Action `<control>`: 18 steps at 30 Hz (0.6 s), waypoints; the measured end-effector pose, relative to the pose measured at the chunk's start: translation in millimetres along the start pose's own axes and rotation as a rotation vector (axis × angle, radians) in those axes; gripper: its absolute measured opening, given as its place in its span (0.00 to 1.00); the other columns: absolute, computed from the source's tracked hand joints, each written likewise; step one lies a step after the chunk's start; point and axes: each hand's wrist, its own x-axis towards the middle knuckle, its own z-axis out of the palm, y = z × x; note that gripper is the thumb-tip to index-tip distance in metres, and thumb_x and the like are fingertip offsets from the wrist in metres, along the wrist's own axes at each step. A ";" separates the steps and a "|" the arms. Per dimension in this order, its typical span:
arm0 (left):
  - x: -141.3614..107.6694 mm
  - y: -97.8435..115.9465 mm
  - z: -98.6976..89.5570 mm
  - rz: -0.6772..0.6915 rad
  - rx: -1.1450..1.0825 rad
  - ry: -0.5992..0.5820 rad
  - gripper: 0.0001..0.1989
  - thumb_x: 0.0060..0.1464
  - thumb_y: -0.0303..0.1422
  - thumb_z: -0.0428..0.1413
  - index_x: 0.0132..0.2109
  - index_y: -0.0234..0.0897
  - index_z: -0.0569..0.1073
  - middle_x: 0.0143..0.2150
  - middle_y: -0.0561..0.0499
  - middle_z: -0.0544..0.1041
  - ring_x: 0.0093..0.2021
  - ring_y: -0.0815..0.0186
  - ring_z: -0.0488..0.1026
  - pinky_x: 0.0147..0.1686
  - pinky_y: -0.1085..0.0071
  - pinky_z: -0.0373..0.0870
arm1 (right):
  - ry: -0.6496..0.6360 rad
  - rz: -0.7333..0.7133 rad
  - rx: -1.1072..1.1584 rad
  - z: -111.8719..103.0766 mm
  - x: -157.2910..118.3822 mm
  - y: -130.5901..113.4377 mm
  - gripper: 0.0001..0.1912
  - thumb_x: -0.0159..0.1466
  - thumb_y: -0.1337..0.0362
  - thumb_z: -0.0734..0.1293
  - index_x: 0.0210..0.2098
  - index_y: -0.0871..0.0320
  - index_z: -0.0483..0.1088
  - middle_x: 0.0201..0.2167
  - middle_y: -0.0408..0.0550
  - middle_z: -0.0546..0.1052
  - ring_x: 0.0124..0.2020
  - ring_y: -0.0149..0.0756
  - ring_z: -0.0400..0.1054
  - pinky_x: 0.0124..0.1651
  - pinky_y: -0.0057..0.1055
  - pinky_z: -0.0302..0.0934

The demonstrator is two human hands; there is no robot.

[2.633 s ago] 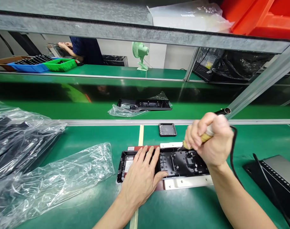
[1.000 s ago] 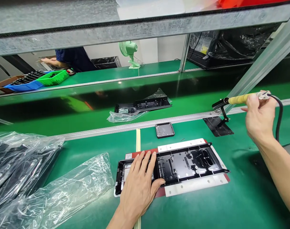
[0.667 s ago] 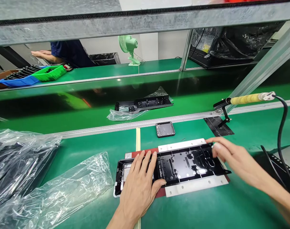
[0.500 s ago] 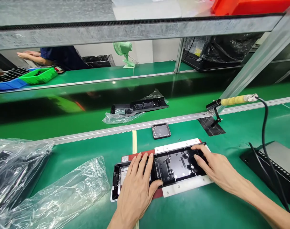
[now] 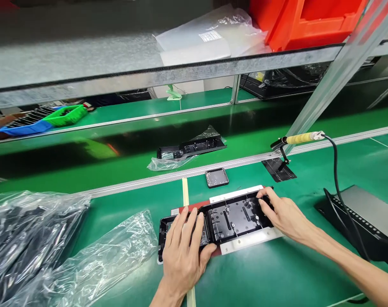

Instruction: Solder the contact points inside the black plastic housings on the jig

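Observation:
A long black plastic housing lies open side up in a fixture with white side strips and a red base. My left hand lies over its left section, fingers stretched out and slightly spread, thumb near the dividing wall. It hides much of that section. At the other end, my right hand pinches the housing's right end with thumb and finger; its remaining fingers are partly hidden. Beyond the fixture sits a small black tray holding small screws along its edges.
Clear plastic bags and bagged black parts lie left. Another black housing rests on plastic behind the metal rail. To the right are a yellow-wrapped corded tool on a stand and a black-and-grey panel. A shelf crosses overhead.
The view has tilted up, showing more of the shelf and its red bin. Both hands keep nearly the same hold on the housing. The co-worker's hands have gone out of sight.

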 end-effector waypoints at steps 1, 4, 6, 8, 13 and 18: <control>3.3 1.4 -8.4 0.003 0.006 0.046 0.27 0.70 0.44 0.49 0.62 0.23 0.72 0.59 0.31 0.77 0.68 0.41 0.66 0.61 0.47 0.68 | -0.010 0.005 0.007 -3.4 -0.8 -0.8 0.08 0.75 0.58 0.52 0.48 0.51 0.58 0.16 0.31 0.52 0.16 0.34 0.47 0.29 0.31 0.44; 11.1 5.3 -31.9 -0.010 0.023 0.116 0.26 0.71 0.42 0.47 0.61 0.24 0.74 0.56 0.31 0.79 0.66 0.42 0.70 0.58 0.48 0.70 | -0.037 0.030 0.038 -15.8 -5.3 -4.2 0.08 0.75 0.57 0.51 0.46 0.50 0.58 0.15 0.31 0.51 0.16 0.35 0.48 0.29 0.31 0.43; 12.7 5.3 -44.1 -0.051 -0.023 0.163 0.25 0.71 0.40 0.47 0.62 0.27 0.74 0.55 0.32 0.80 0.63 0.42 0.72 0.55 0.48 0.71 | -0.039 0.058 0.070 -24.2 -9.5 -6.0 0.09 0.75 0.55 0.52 0.45 0.50 0.59 0.14 0.31 0.51 0.17 0.36 0.48 0.28 0.31 0.42; 10.7 0.9 -52.8 -0.144 -0.084 0.266 0.23 0.71 0.37 0.46 0.62 0.30 0.74 0.54 0.34 0.80 0.60 0.43 0.75 0.53 0.47 0.73 | -0.037 0.086 0.106 -31.1 -14.1 -6.3 0.10 0.75 0.54 0.52 0.45 0.49 0.59 0.15 0.32 0.51 0.17 0.35 0.47 0.28 0.31 0.41; -11.2 -31.9 -64.7 -0.570 -0.042 0.340 0.20 0.70 0.33 0.47 0.61 0.34 0.76 0.57 0.38 0.80 0.56 0.52 0.78 0.53 0.53 0.74 | -0.038 0.119 0.185 -40.9 -23.5 -2.6 0.12 0.75 0.51 0.53 0.43 0.49 0.61 0.16 0.33 0.50 0.18 0.34 0.47 0.27 0.31 0.41; -53.2 -66.9 -72.7 -0.928 0.175 -0.140 0.30 0.69 0.49 0.45 0.64 0.32 0.71 0.65 0.32 0.70 0.64 0.41 0.68 0.61 0.43 0.67 | -0.036 0.115 0.228 -43.9 -28.2 1.3 0.12 0.75 0.52 0.54 0.43 0.50 0.63 0.17 0.34 0.51 0.20 0.33 0.47 0.27 0.31 0.41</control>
